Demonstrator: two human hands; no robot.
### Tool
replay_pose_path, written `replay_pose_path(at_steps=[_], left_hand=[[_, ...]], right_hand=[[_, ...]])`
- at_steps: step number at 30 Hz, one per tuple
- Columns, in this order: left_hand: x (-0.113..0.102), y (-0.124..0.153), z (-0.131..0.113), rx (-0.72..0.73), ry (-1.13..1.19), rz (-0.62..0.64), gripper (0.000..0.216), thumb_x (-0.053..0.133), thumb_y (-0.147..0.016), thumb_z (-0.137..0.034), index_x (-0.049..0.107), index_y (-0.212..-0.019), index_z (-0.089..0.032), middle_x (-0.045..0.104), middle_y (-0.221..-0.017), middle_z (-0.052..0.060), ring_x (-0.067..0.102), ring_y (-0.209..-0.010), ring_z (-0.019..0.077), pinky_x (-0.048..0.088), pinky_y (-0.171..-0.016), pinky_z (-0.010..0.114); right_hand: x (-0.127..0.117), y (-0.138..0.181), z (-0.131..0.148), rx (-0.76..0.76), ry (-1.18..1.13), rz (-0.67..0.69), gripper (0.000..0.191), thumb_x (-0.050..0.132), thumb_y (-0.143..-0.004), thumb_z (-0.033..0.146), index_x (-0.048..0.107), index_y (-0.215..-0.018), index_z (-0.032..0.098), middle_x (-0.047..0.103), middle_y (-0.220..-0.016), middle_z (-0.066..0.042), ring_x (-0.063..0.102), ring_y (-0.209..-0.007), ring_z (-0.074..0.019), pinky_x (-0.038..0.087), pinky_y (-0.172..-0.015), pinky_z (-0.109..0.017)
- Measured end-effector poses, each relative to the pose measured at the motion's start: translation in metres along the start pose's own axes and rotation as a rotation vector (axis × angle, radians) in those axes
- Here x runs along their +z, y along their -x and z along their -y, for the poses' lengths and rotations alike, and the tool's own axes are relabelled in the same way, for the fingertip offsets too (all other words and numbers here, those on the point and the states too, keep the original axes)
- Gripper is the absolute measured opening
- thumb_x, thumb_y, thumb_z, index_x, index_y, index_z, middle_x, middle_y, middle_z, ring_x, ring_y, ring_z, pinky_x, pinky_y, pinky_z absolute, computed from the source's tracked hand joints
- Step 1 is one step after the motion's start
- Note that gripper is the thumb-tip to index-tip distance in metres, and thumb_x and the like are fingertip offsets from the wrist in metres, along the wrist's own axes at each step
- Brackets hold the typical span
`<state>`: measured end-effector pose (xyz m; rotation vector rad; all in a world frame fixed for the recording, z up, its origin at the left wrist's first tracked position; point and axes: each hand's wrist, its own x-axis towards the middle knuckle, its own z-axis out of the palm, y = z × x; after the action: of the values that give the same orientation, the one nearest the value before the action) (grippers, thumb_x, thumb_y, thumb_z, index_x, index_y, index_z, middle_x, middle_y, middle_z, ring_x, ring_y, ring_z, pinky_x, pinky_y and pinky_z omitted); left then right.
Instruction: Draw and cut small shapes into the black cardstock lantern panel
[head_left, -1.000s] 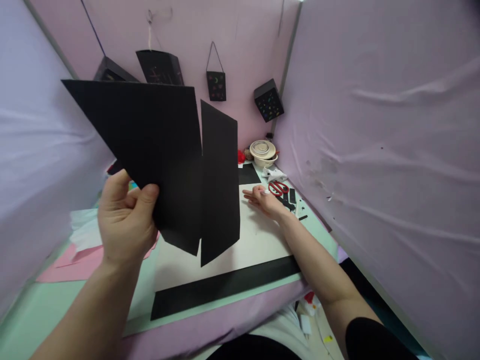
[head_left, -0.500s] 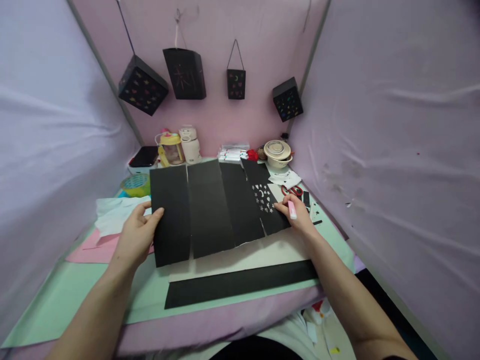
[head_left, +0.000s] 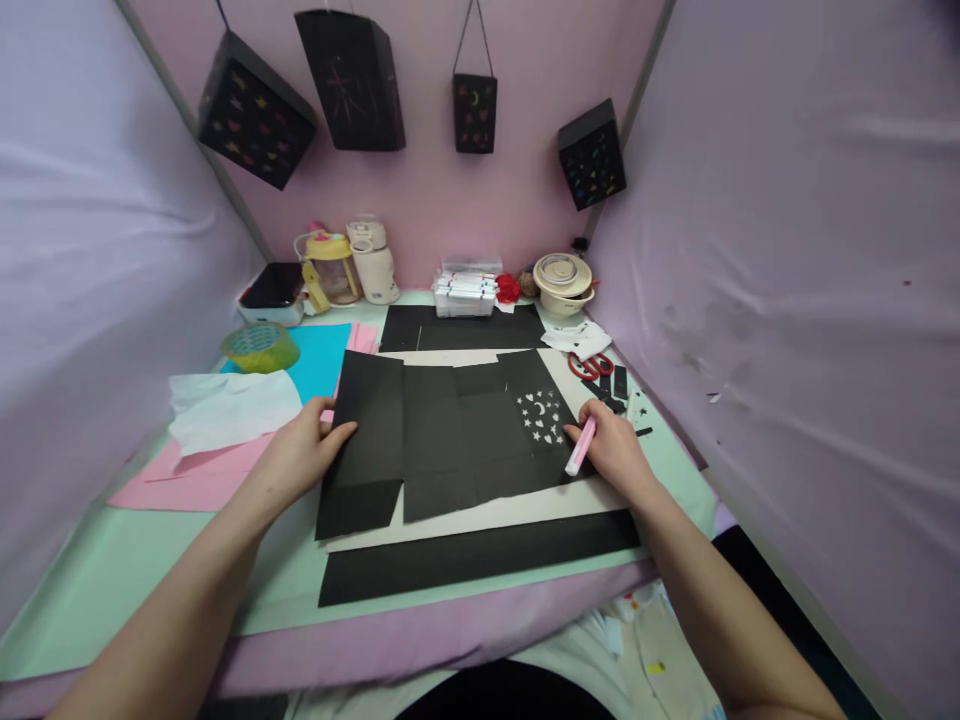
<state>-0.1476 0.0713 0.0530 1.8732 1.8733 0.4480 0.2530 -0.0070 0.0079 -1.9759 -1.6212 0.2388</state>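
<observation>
A black card sheet [head_left: 442, 430], with fold lines and slits, lies on a white board [head_left: 517, 512]. Small stars, hearts and a moon are cut through its right part, and white shows in the holes. My left hand [head_left: 311, 445] pinches the sheet's left edge, thumb on top. My right hand [head_left: 611, 450] is closed around a slim pink utility knife [head_left: 581, 447], its blade not visible. The fingers of that hand are also at the sheet's right edge. A long black strip [head_left: 480, 560] lies along the board's near side.
Red-handled scissors [head_left: 589, 366] and black scraps lie at right. At left are a tape roll [head_left: 261, 347], white tissue [head_left: 232, 405] and pink paper [head_left: 195, 485]. Behind stand a marker box [head_left: 465, 290], bottles and bowls [head_left: 564, 282]. Black box lanterns [head_left: 256, 110] hang above.
The black card sheet has come down flatter onto the white board, and its left panel now angles at a fold. Both hands lowered with it. The view has tilted down, showing blue paper.
</observation>
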Motion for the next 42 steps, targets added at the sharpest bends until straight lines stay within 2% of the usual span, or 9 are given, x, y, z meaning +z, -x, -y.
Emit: replay_pose_path(at_steps=[5, 10, 13, 16, 20, 22, 25, 29, 42], left_hand=[[-0.006, -0.006, 0.002, 0.044, -0.205, -0.017, 0.047, 0.048, -0.083, -0.055, 0.050, -0.116, -0.021, 0.072, -0.088, 0.010, 0.069, -0.082, 0.0335, 0.051, -0.068, 0.040], [-0.016, -0.002, -0.014, 0.101, -0.414, -0.080, 0.053, 0.041, -0.087, -0.058, 0.053, -0.116, -0.015, 0.065, -0.071, 0.015, 0.066, -0.075, 0.0439, 0.048, -0.065, 0.054], [-0.002, 0.005, -0.047, 0.384, -0.413, -0.041, 0.053, 0.045, -0.090, -0.048, 0.050, -0.128, -0.010, 0.065, -0.108, 0.024, 0.063, -0.102, 0.0421, 0.048, -0.081, 0.055], [0.031, 0.015, -0.082, 0.687, -0.365, 0.146, 0.059, 0.065, -0.080, -0.050, 0.053, -0.131, -0.023, 0.054, -0.139, 0.011, 0.050, -0.128, 0.0285, 0.041, -0.105, 0.039], [0.078, 0.027, -0.092, 1.002, -0.386, 0.397, 0.091, 0.057, -0.077, -0.072, 0.039, -0.146, -0.016, 0.023, -0.157, 0.017, 0.017, -0.147, 0.0342, 0.017, -0.117, 0.054], [0.092, 0.029, -0.084, 1.018, -0.351, 0.414, 0.091, 0.038, -0.082, -0.078, 0.031, -0.150, -0.018, 0.019, -0.159, 0.014, 0.012, -0.148, 0.0320, 0.012, -0.117, 0.056], [0.101, 0.029, -0.072, 1.026, -0.309, 0.407, 0.095, 0.022, -0.081, -0.082, 0.027, -0.151, -0.019, 0.014, -0.160, 0.013, 0.006, -0.149, 0.0307, 0.008, -0.118, 0.058], [0.104, 0.028, -0.071, 1.003, -0.310, 0.420, 0.096, 0.022, -0.081, -0.082, 0.031, -0.150, -0.016, 0.014, -0.159, 0.016, 0.004, -0.149, 0.0319, 0.009, -0.117, 0.060], [0.090, 0.020, -0.074, 0.949, -0.144, 0.625, 0.088, 0.022, -0.089, -0.073, 0.029, -0.151, -0.012, 0.006, -0.157, 0.019, 0.001, -0.147, 0.0351, 0.011, -0.117, 0.062]], right_hand=[[-0.007, 0.000, 0.003, 0.008, 0.142, 0.032, 0.018, 0.061, -0.081, 0.034, 0.046, -0.079, 0.026, 0.058, -0.064, 0.000, 0.053, -0.057, -0.0203, 0.029, -0.056, -0.028], [-0.024, -0.006, 0.023, 0.019, 0.035, -0.142, 0.025, 0.060, -0.084, 0.045, 0.047, -0.077, 0.025, 0.060, -0.068, -0.001, 0.052, -0.058, -0.0190, 0.032, -0.058, -0.029], [-0.024, -0.017, 0.051, -0.024, -0.312, -0.095, 0.026, 0.062, -0.084, 0.044, 0.048, -0.075, 0.024, 0.060, -0.065, 0.001, 0.053, -0.058, -0.0166, 0.038, -0.059, -0.028], [-0.009, -0.032, 0.087, -0.072, -0.627, 0.154, 0.026, 0.059, -0.086, 0.046, 0.049, -0.078, 0.024, 0.064, -0.068, 0.001, 0.054, -0.055, -0.0145, 0.041, -0.055, -0.026], [0.025, -0.052, 0.111, -0.055, -0.904, 0.307, 0.025, 0.045, -0.093, 0.047, 0.050, -0.091, 0.023, 0.062, -0.065, 0.003, 0.047, -0.046, -0.0106, 0.036, -0.047, -0.022], [0.040, -0.060, 0.106, -0.037, -0.908, 0.237, 0.025, 0.042, -0.094, 0.045, 0.052, -0.097, 0.023, 0.056, -0.061, 0.005, 0.043, -0.046, -0.0101, 0.033, -0.045, -0.021], [0.055, -0.068, 0.085, -0.105, -0.602, 0.171, 0.021, 0.050, -0.090, 0.037, 0.060, -0.099, 0.021, 0.056, -0.067, 0.003, 0.051, -0.060, -0.0122, 0.040, -0.057, -0.023], [0.063, -0.073, 0.068, -0.218, -0.342, 0.241, 0.017, 0.054, -0.088, 0.032, 0.063, -0.096, 0.020, 0.062, -0.074, 0.000, 0.054, -0.063, -0.0125, 0.043, -0.064, -0.025], [0.065, -0.075, 0.065, -0.237, -0.320, 0.181, 0.013, 0.053, -0.090, 0.028, 0.063, -0.092, 0.019, 0.066, -0.079, -0.004, 0.059, -0.063, -0.0130, 0.046, -0.061, -0.023]])
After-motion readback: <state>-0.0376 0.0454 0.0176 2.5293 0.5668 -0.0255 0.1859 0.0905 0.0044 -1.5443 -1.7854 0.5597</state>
